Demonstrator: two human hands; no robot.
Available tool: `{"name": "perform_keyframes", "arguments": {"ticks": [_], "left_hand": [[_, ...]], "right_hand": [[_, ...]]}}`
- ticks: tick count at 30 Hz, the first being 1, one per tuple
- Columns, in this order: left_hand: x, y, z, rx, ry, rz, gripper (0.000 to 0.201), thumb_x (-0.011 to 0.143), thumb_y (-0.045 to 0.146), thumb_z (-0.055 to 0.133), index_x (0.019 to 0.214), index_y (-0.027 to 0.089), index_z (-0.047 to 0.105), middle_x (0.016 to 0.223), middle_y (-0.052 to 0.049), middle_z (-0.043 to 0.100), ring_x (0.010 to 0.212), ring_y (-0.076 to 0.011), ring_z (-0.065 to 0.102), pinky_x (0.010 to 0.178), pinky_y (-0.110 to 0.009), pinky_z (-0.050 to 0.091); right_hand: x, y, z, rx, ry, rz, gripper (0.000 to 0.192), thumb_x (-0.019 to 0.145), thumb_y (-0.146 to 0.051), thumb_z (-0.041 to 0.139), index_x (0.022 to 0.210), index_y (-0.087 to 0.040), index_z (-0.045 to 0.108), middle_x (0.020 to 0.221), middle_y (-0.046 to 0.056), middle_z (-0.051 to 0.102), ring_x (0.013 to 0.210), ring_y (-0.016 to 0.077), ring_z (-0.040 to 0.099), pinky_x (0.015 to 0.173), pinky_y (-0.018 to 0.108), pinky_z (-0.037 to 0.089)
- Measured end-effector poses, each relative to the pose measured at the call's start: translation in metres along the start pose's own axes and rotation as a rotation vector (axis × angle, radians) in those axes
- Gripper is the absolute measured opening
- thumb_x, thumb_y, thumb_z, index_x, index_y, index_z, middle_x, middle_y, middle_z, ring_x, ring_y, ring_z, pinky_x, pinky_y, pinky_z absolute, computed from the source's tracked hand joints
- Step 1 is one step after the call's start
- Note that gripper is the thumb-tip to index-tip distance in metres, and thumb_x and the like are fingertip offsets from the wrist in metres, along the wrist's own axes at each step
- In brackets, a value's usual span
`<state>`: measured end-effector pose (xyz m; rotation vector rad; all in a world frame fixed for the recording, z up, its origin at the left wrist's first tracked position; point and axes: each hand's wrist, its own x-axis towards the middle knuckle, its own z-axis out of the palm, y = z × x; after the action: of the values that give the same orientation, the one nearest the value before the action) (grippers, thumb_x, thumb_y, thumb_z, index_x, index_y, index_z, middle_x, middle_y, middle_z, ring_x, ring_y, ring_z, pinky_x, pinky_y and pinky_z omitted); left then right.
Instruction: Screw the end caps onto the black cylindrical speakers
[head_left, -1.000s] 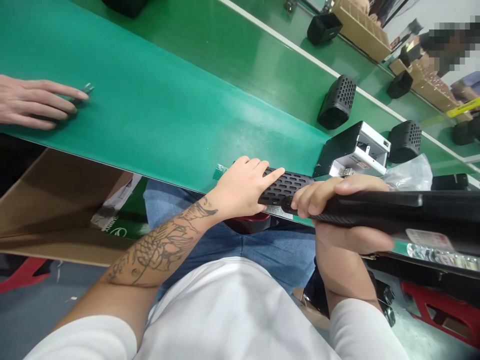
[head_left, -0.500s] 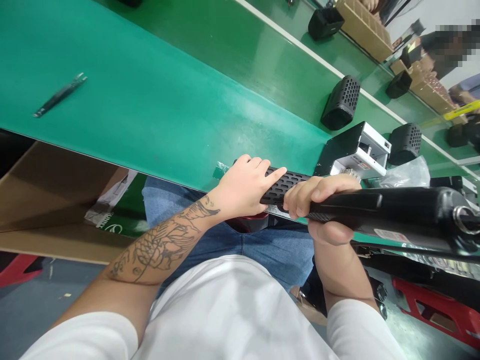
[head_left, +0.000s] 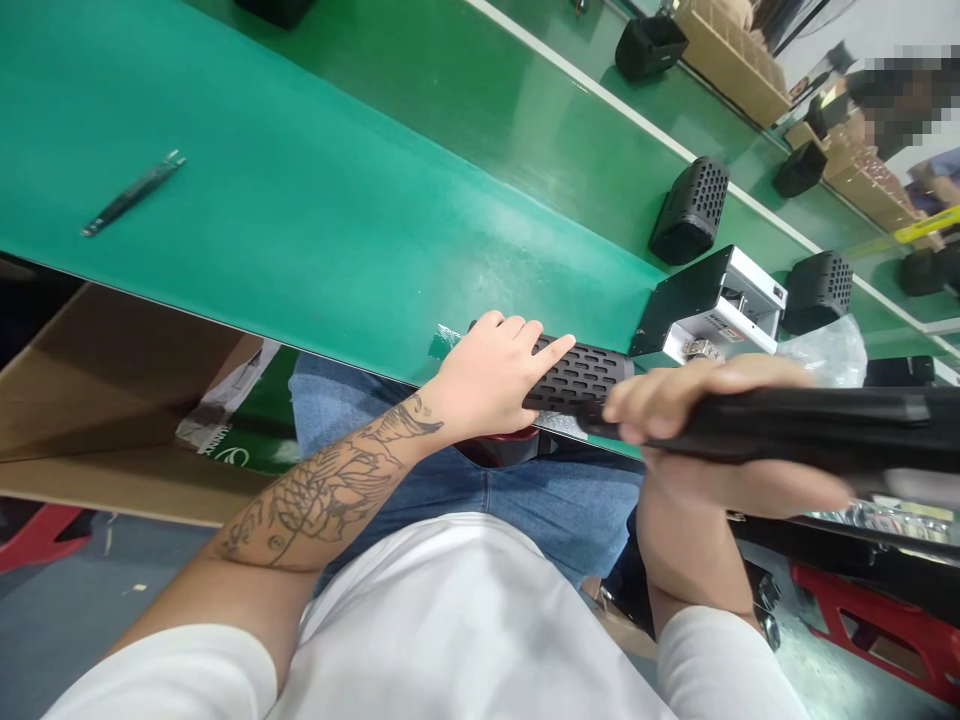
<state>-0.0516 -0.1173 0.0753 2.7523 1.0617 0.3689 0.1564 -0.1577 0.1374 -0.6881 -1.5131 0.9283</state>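
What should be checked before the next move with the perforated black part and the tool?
1. Left hand gripping the perforated black part: ok.
2. Part resting on the green bench edge, over the lap: ok.
3. Right hand closed round the long black tool: ok.
4. Tool tip seated on the part: cannot tell, fingers hide it.
5. Tweezers lying far from both hands: ok.

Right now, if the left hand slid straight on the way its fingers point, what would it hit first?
Probably the right hand, gripping the black tool. The left hand lies on the perforated speaker, fingers pointing along it; depth is unclear.
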Motion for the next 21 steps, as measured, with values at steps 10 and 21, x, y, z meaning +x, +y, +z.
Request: {"name": "perform_keyframes", "arguments": {"ticks": [10, 21], "left_hand": [[0.000, -0.001, 0.003, -0.009, 0.025, 0.008, 0.077, 0.088, 0.041, 0.070, 0.160, 0.018, 0.052, 0.127, -0.019, 0.069, 0.111, -0.0363, 0.066, 0.094, -0.047, 0.043], [-0.025, -0.035, 0.002, -0.463, 0.273, 0.115, 0.071, 0.091, 0.048, 0.070, 0.156, 0.026, 0.052, 0.166, -0.016, 0.049, 0.159, -0.0371, 0.040, 0.133, -0.059, 0.032]], "right_hand": [[0.026, 0.029, -0.115, -0.791, 1.084, -0.215, 0.014, 0.111, -0.023, 0.044, 0.098, -0.025, 0.045, 0.053, -0.010, 0.054, 0.044, 0.0156, 0.053, 0.054, 0.030, 0.048], [0.010, 0.005, -0.079, -0.646, 1.040, -0.184, 0.022, 0.108, -0.034, 0.039, 0.097, -0.022, 0.054, 0.054, -0.007, 0.051, 0.043, 0.0158, 0.052, 0.047, 0.030, 0.046]]}}
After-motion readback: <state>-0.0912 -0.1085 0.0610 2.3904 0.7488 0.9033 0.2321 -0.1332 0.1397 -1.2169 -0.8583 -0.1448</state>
